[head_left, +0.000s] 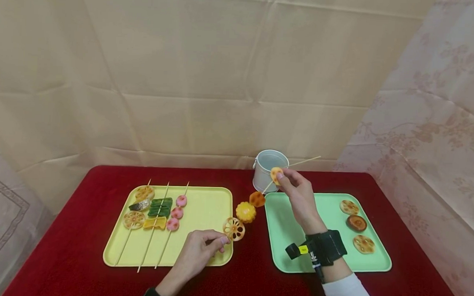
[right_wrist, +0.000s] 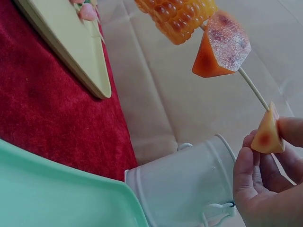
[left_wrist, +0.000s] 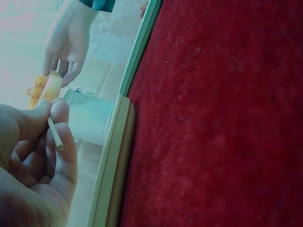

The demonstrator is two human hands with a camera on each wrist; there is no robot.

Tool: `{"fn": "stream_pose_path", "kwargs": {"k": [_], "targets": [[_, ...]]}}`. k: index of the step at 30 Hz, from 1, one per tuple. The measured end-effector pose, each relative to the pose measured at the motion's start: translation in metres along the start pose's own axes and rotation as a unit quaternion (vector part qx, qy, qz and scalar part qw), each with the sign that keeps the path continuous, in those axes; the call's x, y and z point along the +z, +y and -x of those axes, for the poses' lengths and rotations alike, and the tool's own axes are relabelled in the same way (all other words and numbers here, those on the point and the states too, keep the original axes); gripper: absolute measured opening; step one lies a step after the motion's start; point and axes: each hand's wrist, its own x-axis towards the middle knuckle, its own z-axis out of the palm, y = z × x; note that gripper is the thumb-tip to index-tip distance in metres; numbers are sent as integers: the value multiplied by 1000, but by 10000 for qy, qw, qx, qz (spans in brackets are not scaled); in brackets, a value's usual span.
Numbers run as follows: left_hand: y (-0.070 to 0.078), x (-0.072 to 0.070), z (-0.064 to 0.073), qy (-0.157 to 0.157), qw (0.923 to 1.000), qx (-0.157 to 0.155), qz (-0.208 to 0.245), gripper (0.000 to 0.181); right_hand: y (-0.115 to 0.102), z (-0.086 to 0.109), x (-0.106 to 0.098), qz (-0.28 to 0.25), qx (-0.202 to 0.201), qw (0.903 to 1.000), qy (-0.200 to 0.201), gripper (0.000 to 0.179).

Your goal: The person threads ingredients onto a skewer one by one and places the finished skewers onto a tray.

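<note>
A skewer [head_left: 267, 187] slants upward between the two hands. On it are a lotus root slice [head_left: 234, 229], a corn piece [head_left: 245, 212], an orange browned chunk [right_wrist: 221, 46] and a pale yellow wedge [right_wrist: 268, 135]. My left hand [head_left: 201, 251] pinches the skewer's lower end, just below the lotus slice; the stick's blunt tip [left_wrist: 57, 137] pokes out past the fingers. With thumb and fingers my right hand [head_left: 298, 195] grips the yellow wedge, which the stick passes through. Beyond that hand the pointed end extends to the upper right.
Loaded skewers [head_left: 155, 221] lie on a yellow tray [head_left: 207, 199] at left. A green tray [head_left: 287, 229] at right holds two pale browned slices [head_left: 364, 244] and a mushroom cap [head_left: 356, 223]. Behind the right hand stands a white metal bucket [head_left: 262, 178]. Red cloth [head_left: 78, 229] covers the table.
</note>
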Motion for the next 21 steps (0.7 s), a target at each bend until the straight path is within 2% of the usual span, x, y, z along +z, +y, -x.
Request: {"fn": "stream_pose_path", "kwargs": {"k": [6, 14, 21], "targets": [[0, 0, 0, -83, 9998, -113, 127, 13, -2, -1, 1, -230, 133, 9996, -61, 51], [0, -1, -1, -273, 9959, -513, 692, 17, -8, -5, 8, -1201, 375, 9920, 73, 46], [2, 1, -1, -255, 9932, -647, 930, 17, -14, -1, 14, -1284, 370, 9907, 273, 38]]}}
